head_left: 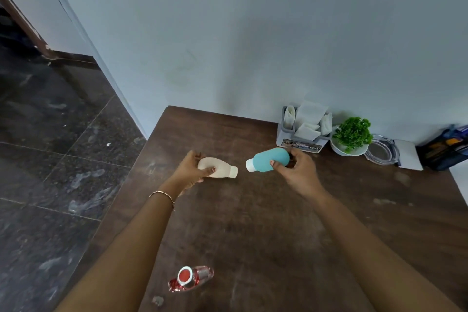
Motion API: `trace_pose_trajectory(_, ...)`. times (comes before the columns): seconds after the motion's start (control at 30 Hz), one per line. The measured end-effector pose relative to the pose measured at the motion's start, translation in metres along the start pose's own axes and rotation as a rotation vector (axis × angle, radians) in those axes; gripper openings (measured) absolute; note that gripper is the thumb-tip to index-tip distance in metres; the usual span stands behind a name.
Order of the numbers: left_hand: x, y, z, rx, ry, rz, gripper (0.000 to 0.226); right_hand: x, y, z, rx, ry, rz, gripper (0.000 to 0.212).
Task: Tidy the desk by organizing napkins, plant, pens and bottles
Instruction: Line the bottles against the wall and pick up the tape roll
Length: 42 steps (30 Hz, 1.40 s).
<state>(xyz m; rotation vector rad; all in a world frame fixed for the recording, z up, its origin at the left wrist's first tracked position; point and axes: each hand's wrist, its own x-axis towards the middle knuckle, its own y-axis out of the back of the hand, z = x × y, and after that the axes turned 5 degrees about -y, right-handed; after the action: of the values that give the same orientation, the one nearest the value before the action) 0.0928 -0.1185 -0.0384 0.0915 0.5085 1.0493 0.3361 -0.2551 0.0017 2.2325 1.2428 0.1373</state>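
Gripping one bottle each: left hand (192, 168) is clasping the cream bottle (219, 168), right hand (295, 168) the teal bottle (269, 160), both sideways above the surface (278, 223), seemingly for regrouping.

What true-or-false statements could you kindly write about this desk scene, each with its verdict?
1. The left hand grips the cream bottle. True.
2. The right hand holds a red bottle. False: it grips the teal bottle.
3. The plant sits to the right of the napkin holder in the view. True.
4. The red-capped bottle is inside the napkin holder. False: it is on the desk beside the left forearm.
5. Both held bottles are upright. False: they lie sideways, caps pointing towards each other.
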Motion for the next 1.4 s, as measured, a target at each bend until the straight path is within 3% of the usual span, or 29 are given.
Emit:
trace_pose_trajectory(0.13, 0.042, 0.002, 0.038, 0.137, -0.152, 0.106, 0.044, 0.039, 0.020, -0.028, -0.161, 0.143, 0.068, 0.046)
trace_pose_trajectory(0.3, 0.092, -0.005, 0.102, 0.477, -0.381, 0.036, 0.043, 0.100, 0.032, -0.057, -0.402, 0.289, 0.103, 0.036)
trace_pose_trajectory(0.57, 0.139, -0.032, 0.126, 0.779, -0.486, -0.034, 0.034, 0.151, 0.020, -0.052, -0.642, 0.292, 0.103, 0.031)
trace_pose_trajectory(1.4, 0.152, -0.044, 0.125, 0.815, -0.514, -0.089, 0.028, 0.160, -0.005, -0.046, -0.825, 0.387, 0.054, 0.029)
